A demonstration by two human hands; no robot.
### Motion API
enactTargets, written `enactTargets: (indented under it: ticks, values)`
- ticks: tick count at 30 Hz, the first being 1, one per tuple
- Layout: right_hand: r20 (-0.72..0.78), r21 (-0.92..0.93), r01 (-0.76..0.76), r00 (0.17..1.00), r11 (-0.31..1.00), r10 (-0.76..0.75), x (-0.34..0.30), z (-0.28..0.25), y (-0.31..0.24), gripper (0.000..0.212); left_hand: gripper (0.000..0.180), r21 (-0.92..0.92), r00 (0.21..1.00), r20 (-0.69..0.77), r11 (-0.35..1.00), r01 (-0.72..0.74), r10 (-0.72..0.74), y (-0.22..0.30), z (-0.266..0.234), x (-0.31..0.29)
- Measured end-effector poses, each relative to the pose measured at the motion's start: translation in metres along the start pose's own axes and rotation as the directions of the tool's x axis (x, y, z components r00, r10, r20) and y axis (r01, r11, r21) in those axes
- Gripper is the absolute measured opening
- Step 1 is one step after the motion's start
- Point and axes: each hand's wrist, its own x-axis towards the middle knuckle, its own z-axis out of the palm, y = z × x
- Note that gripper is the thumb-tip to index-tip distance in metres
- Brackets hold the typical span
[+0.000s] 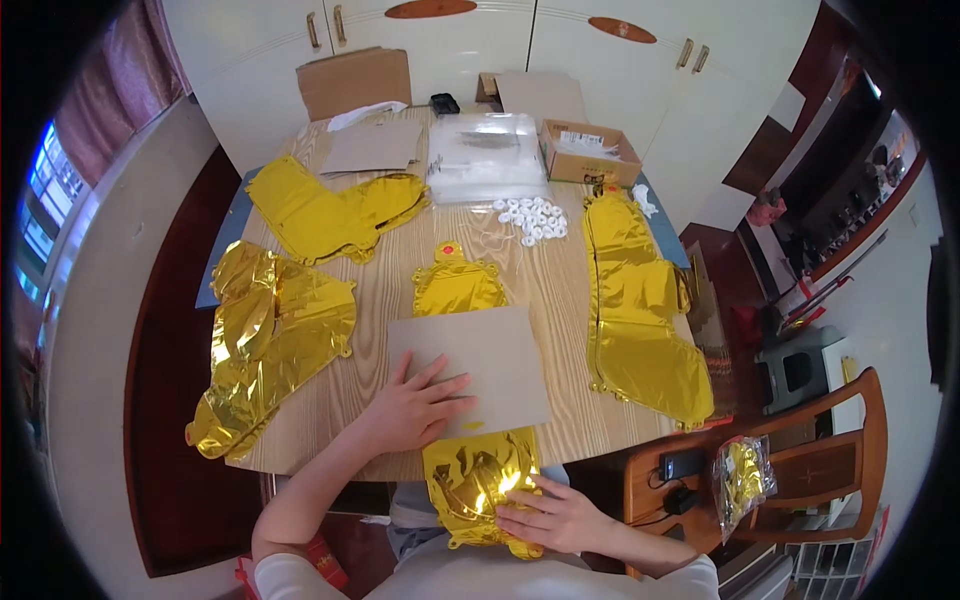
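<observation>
A grey cardboard sheet lies across the middle of a flat gold foil balloon on the table. My left hand rests on that sheet, fingers spread and flat. Below the sheet, the balloon's lower part hangs over the table's near edge toward my lap. My right hand lies on this shiny lower part with its fingers stretched out. The stretch of foil beneath the cardboard is hidden.
More flat gold foil balloons lie at the left, far left and right. Farther back are white rings, clear plastic bags and a cardboard box. A wooden chair with a bagged gold item stands right.
</observation>
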Motion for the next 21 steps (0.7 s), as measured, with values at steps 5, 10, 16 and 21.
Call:
enactTargets:
  ticks: [5, 10, 16, 21]
  values:
    - [-0.002, 0.033, 0.041, 0.999, 0.999, -0.041, -0.010, 0.007, -0.015, 0.037, 0.048, -0.001, 1.000, 0.018, 1.000, -0.009, 0.009, 0.018, 0.000, -0.011]
    - [0.016, -0.003, 0.103, 0.995, 0.995, -0.103, -0.012, 0.002, 0.000, 0.041, 0.046, 0.008, 1.000, 0.022, 1.000, -0.006, 0.005, 0.020, -0.002, -0.010]
    - [0.032, -0.202, -0.077, 0.996, 0.976, 0.085, -0.010, -0.009, 0.047, 0.056, 0.049, 0.001, 1.000, 0.030, 1.000, 0.001, -0.001, 0.021, -0.004, -0.009]
    - [0.056, -0.237, -0.228, 0.967, 0.944, 0.247, 0.021, -0.021, 0.056, 0.066, 0.052, 0.005, 0.999, 0.040, 1.000, 0.005, -0.005, 0.020, -0.004, -0.009]
